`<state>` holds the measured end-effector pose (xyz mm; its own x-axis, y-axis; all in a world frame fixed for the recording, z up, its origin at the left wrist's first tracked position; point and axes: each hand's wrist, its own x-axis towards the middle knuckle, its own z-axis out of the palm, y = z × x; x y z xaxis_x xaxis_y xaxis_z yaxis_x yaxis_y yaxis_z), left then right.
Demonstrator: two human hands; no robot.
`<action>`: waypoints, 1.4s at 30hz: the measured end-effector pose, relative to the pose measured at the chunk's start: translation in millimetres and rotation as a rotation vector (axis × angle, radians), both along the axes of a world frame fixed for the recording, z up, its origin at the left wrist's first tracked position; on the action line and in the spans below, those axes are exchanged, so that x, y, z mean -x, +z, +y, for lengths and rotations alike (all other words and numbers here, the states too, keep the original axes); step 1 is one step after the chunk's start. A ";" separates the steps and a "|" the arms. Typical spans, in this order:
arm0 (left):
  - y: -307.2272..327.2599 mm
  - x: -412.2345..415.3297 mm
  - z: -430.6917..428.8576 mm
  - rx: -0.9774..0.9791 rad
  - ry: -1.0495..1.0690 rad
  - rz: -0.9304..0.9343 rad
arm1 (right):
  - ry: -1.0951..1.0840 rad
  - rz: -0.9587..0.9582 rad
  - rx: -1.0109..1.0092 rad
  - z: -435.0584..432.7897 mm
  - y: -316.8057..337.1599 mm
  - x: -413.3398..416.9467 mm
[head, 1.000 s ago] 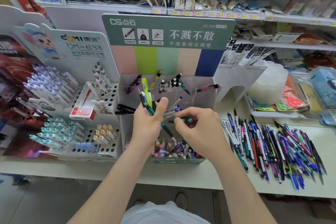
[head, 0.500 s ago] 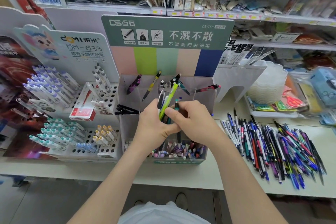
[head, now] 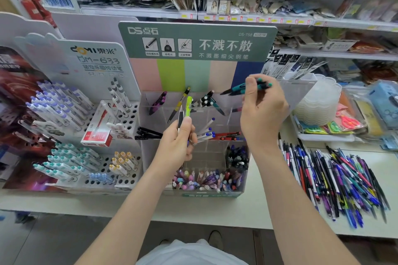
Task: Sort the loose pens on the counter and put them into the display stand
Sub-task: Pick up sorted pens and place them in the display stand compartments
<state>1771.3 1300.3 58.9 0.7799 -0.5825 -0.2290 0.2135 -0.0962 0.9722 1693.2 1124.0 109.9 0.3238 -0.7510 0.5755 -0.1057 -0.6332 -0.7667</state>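
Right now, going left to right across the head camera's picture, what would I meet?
White pen rack → left hand gripping a green pen → right hand pinching a teal pen → loose pens. The display stand spans both hands, so it is left out.

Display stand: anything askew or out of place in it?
Yes. A few black pens lie flat and poke out past the left wall of the display stand. A red pen lies across the dividers at mid-right. The rest stand or lean inside compartments. Nothing looks damaged.
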 end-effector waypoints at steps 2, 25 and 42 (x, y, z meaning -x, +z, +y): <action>-1.2 2.1 -2.0 0.010 0.024 0.013 | 0.030 0.163 0.057 -13.3 -11.4 -15.4; -15.6 7.7 -0.4 0.174 0.138 0.289 | 0.481 0.544 -0.568 74.6 -47.6 27.0; -17.4 11.0 0.6 0.118 -0.029 0.265 | -0.078 -0.116 -0.331 56.7 -51.9 50.4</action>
<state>1760.3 1300.9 41.5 0.6842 -0.6386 -0.3522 0.4605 0.0038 0.8877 1642.8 1180.7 58.0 0.2049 -0.9227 0.3266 -0.0445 -0.3422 -0.9386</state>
